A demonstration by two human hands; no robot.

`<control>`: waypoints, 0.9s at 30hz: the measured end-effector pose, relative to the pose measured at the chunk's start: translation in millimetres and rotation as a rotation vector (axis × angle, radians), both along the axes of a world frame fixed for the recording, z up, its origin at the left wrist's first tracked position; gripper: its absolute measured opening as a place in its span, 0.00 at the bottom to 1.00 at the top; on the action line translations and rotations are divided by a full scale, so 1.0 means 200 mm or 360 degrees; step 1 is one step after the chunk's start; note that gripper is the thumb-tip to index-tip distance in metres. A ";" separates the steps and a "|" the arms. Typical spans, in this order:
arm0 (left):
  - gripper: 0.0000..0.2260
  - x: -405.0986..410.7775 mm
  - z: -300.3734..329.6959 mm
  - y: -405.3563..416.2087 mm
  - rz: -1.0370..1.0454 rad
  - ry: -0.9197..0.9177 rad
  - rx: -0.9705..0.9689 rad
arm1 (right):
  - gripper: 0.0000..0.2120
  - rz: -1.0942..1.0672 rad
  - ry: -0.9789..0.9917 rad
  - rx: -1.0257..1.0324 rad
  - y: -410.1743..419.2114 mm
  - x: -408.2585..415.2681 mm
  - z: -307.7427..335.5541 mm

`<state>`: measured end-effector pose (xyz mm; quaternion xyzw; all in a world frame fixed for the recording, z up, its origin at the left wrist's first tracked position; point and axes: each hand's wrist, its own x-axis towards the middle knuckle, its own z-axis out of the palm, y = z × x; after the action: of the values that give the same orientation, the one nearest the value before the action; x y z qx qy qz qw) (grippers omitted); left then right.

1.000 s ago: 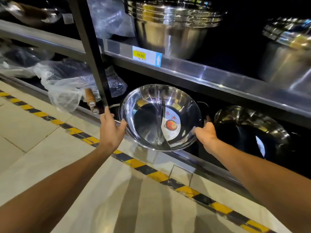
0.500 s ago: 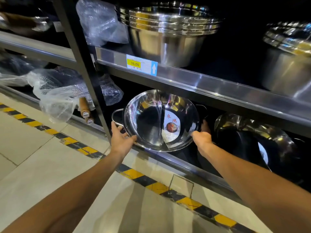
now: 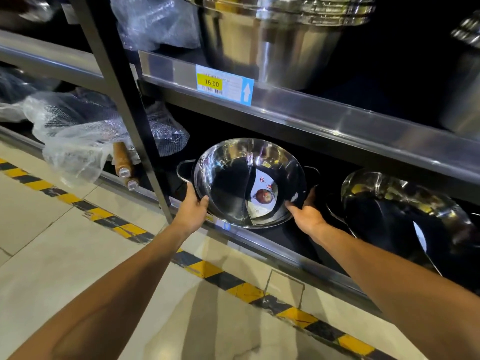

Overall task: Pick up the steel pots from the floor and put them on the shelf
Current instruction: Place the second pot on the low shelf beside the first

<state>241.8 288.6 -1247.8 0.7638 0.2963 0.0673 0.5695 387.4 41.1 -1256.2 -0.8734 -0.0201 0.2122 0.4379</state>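
A shiny steel pot with a centre divider, two side handles and a paper label inside is tilted toward me in the bottom shelf opening. My left hand grips its lower left rim. At the lower right rim, my right hand holds it with the fingers curled behind. The pot's bottom edge sits just inside the shelf's front lip. A second, similar steel pot leans on the same shelf to the right.
A black upright post stands just left of the pot. The upper shelf carries a price tag and stacked steel basins. Plastic-wrapped pans with wooden handles lie at left. Yellow-black tape runs along the tiled floor.
Both hands have carried the pot deeper into the bottom shelf and lower. My left hand has slid from the handle area to the lower rim. The camera has moved closer.
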 end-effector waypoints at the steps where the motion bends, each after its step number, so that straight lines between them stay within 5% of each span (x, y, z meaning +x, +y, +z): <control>1: 0.32 0.00 0.01 0.00 -0.0049 -0.0005 -0.0016 | 0.40 0.0023 0.0003 -0.0018 0.00 -0.01 0.01; 6: 0.26 -0.06 0.00 -0.06 0.0008 -0.0041 0.0469 | 0.25 0.0075 -0.0378 -0.0163 -0.04 -0.14 0.01; 10: 0.23 -0.19 -0.03 -0.17 -0.0089 -0.0160 0.1280 | 0.29 0.0412 -0.0895 -0.0518 -0.14 -0.25 -0.03; 14: 0.27 -0.28 -0.08 -0.25 -0.0598 -0.0016 0.1812 | 0.35 0.0672 -0.0972 -0.0680 -0.19 -0.26 -0.05; 20: 0.31 -0.21 -0.17 -0.18 -0.0850 0.0238 0.1757 | 0.37 0.0743 -0.0947 -0.0902 -0.15 -0.18 -0.02; 27: 0.30 0.03 -0.07 -0.06 -0.0582 0.0624 0.1704 | 0.37 0.0926 -0.0681 -0.0788 -0.08 -0.07 0.03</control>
<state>246.9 276.9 -1261.4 0.9813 0.1846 -0.0342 0.0425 372.6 25.9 -1251.0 -0.9343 -0.3042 0.1393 0.1231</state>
